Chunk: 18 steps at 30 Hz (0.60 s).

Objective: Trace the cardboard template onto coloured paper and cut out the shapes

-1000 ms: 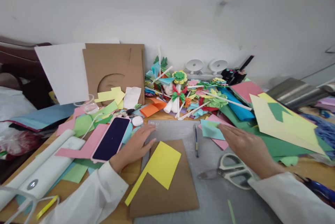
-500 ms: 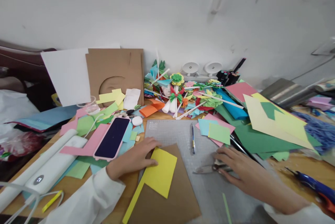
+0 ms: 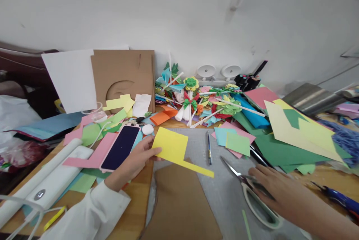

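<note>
My left hand (image 3: 141,157) pinches the left edge of a yellow paper piece (image 3: 171,145), raised above the brown cardboard (image 3: 182,199). A narrow strip of the same yellow paper sticks out to the lower right. My right hand (image 3: 273,187) is closed over the upper handle loop of the scissors (image 3: 259,206), its fingertips partly hidden. The blades point up and left over the grey cutting mat (image 3: 227,180), slightly parted at most. A thin green paper strip (image 3: 246,225) lies below the scissors.
A pen (image 3: 209,148) and blue, green and pink paper sheets (image 3: 238,143) lie beyond the scissors. A phone (image 3: 120,148) and a white power strip (image 3: 58,180) are at left. Paper flowers (image 3: 190,82) are heaped by the wall. A blue-handled tool (image 3: 340,197) lies at right.
My left hand has lifted the yellow paper off the cardboard and turned it, so its strip now points right. My right hand has moved right, and the scissors have swung round with it.
</note>
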Available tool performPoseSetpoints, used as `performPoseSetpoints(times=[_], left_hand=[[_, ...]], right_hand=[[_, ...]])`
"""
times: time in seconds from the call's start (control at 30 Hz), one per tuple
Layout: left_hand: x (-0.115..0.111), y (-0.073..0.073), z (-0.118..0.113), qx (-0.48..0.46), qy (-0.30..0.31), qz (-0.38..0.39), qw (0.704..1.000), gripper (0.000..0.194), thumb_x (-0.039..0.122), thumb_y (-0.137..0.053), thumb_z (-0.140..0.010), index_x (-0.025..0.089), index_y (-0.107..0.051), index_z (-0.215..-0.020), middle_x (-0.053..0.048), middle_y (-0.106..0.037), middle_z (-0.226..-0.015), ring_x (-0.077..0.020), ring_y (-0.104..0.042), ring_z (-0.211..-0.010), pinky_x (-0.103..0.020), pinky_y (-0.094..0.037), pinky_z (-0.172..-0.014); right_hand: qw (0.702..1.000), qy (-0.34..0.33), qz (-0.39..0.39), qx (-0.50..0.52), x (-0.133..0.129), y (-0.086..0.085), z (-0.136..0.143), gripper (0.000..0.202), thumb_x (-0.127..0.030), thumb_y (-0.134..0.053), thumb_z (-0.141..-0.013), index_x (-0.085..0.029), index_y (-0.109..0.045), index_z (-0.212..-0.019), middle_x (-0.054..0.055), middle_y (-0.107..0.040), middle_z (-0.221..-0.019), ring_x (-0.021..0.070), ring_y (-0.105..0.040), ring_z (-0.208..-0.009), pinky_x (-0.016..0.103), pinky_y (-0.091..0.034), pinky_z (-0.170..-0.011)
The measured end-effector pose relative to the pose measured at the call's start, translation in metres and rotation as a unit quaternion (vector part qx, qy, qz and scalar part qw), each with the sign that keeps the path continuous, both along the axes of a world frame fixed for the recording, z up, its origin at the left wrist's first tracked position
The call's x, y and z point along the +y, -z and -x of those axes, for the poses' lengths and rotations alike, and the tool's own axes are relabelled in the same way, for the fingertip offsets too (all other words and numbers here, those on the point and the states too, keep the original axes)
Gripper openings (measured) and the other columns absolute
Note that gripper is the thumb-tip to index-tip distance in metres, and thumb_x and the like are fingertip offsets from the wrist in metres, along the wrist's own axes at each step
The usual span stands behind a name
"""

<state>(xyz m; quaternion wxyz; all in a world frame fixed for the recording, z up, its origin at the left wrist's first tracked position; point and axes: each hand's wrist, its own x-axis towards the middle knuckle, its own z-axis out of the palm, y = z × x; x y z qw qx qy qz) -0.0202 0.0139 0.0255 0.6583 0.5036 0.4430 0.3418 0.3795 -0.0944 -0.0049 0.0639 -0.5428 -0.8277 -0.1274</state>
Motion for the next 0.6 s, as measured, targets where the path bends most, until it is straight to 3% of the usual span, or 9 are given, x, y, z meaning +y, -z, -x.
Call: performPoseSetpoints(times=[0.1,0.23,0.33,0.4,0.5,0.6], left_hand=[[0.004,0.001,-0.007,-0.031,-0.041,0.041,0.998,0.039,0.027,-0.075,-0.074,0.016,-0.059,-0.108,-0.008,-0.067,-0.111,-0.0187,-0.066,-0.090,-0.025,-0.055,-0.070],[0.010,0.006,-0.022,-0.063,-0.074,0.043,0.994,0.036,0.021,-0.074,-0.073,0.016,-0.060,-0.105,-0.009,-0.068,-0.112,-0.0173,-0.068,-0.085,-0.024,-0.057,-0.068],[0.015,0.014,-0.031,-0.073,-0.070,0.041,0.994,0.036,0.020,-0.071,-0.075,0.017,-0.058,-0.108,-0.008,-0.067,-0.113,-0.0150,-0.068,-0.080,-0.024,-0.057,-0.069],[0.017,0.020,-0.035,-0.066,-0.060,0.037,0.995,0.035,0.022,-0.071,-0.075,0.016,-0.057,-0.107,-0.009,-0.068,-0.110,-0.0168,-0.069,-0.080,-0.028,-0.059,-0.071],[0.020,0.029,-0.034,-0.035,-0.057,0.005,0.998,0.032,0.031,-0.071,-0.077,0.016,-0.056,-0.101,-0.010,-0.067,-0.105,-0.0211,-0.069,-0.082,-0.035,-0.060,-0.071],[0.022,0.036,-0.025,0.020,-0.092,-0.068,0.993,0.035,0.035,-0.071,-0.077,0.019,-0.052,-0.103,-0.008,-0.062,-0.107,-0.0218,-0.067,-0.087,-0.040,-0.058,-0.076]], right_hand=[[0.999,-0.045,0.001,-0.022,0.016,-0.022,0.025,0.032,-0.028,-0.047,-0.088,-0.019,-0.059,-0.116,0.013,-0.066,-0.112,0.0266,-0.066,-0.094,0.039,-0.055,-0.073],[0.994,-0.102,-0.024,-0.005,0.046,-0.042,0.080,0.041,-0.027,-0.051,-0.086,-0.016,-0.053,-0.126,0.016,-0.057,-0.130,0.0310,-0.057,-0.114,0.046,-0.052,-0.086],[0.988,-0.152,-0.032,-0.002,0.070,-0.032,0.118,0.047,-0.025,-0.053,-0.088,-0.013,-0.049,-0.133,0.017,-0.049,-0.141,0.0314,-0.049,-0.125,0.047,-0.048,-0.094],[0.982,-0.183,-0.042,-0.011,0.087,-0.019,0.134,0.050,-0.012,-0.049,-0.087,-0.009,-0.045,-0.136,0.017,-0.045,-0.145,0.0293,-0.047,-0.129,0.045,-0.047,-0.097],[0.973,-0.226,-0.038,-0.010,0.110,0.001,0.145,0.053,0.002,-0.041,-0.083,-0.006,-0.048,-0.134,0.016,-0.048,-0.143,0.0259,-0.049,-0.128,0.042,-0.049,-0.098],[0.972,-0.234,-0.010,0.028,0.124,0.014,0.147,0.055,0.005,-0.038,-0.081,-0.007,-0.050,-0.133,0.014,-0.051,-0.141,0.0233,-0.049,-0.129,0.040,-0.049,-0.100]])
